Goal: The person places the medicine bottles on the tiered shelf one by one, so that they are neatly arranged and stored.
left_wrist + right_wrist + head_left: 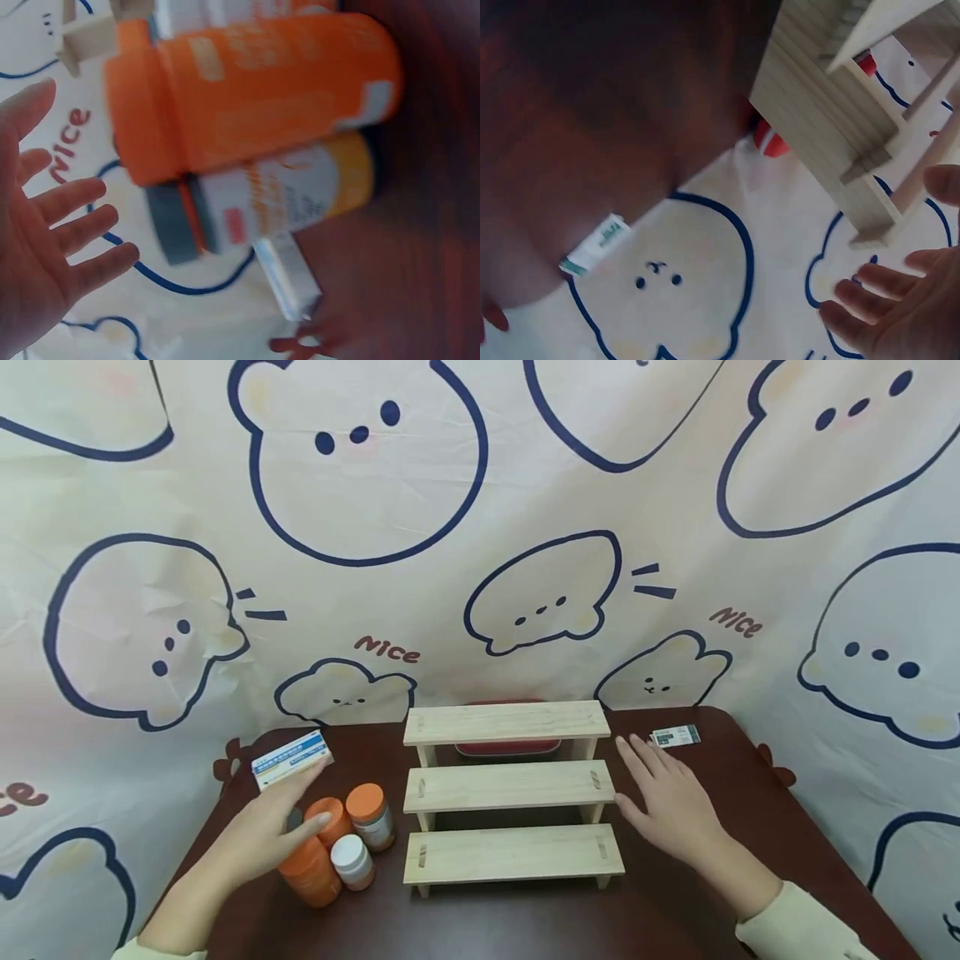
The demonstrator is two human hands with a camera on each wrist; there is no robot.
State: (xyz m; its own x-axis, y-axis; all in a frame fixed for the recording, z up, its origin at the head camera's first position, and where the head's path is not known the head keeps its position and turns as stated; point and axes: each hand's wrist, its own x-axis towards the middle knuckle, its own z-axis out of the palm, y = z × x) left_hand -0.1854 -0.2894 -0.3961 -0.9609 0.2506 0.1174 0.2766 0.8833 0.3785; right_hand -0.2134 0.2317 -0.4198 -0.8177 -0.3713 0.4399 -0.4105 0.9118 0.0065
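A three-step wooden display rack (510, 785) stands mid-table. My left hand (266, 827) hovers over several pill bottles left of it, fingers spread and holding nothing. Among them are a large orange bottle (277, 90), a grey-capped bottle (277, 195), an orange-capped bottle (371, 817) and a white-capped bottle (352, 862). A blue-and-white box (291, 758) lies just beyond that hand's fingertips. My right hand (671, 802) is beside the rack's right end, fingers extended and grasping nothing; whether it touches the wood, I cannot tell.
Behind the rack, a red object (510, 747) shows through its gap. A small white-and-green packet (677, 736) lies near the back right edge of the dark brown table (510, 927). Printed cloth (540, 677) hangs around the back and sides.
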